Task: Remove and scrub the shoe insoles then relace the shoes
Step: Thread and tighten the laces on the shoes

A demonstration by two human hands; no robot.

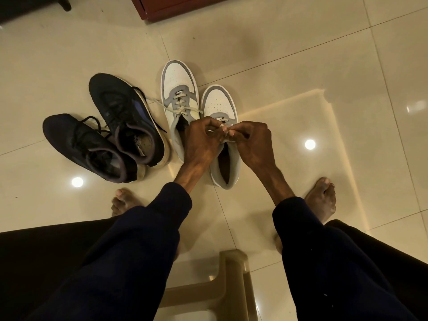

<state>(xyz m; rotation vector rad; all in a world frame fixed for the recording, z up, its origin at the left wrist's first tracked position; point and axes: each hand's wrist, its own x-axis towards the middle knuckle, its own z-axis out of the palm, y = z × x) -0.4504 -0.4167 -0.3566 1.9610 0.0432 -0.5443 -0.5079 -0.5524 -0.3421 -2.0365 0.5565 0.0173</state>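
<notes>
white shoe (pixel 220 103) with a smooth, perforated toe cap and grey suede-like trim stands on the glossy tiled floor (pixel 301 66) just in front of the seated person, its toe pointing away. both hands meet over its tongue: the left hand (pixel 203 140) and the right hand (pixel 252 142) have fingers curled in, each pinching a bit of flat pale lace (pixel 222 126) between fingertips and thumb. the hands cover the eyelets, so how far the lacing runs cannot be told. touching its left side is a second white shoe (pixel 178 79), its laces threaded and knotted, with loose ends trailing outward. further left lie two black shoes (pixel 129 117), soft mesh with dark cord laces hanging slack, one overlapping the other; something pale and speckled shows inside the farther one, too dim to name. dark knit sleeves (pixel 162 218) cover the forearms. bare feet (pixel 322 200) rest flat on the tiles. a beige moulded plastic stool (pixel 231 274) is cut off at the bottom edge, and a reddish wooden cabinet (pixel 185 5) at the top.
</notes>
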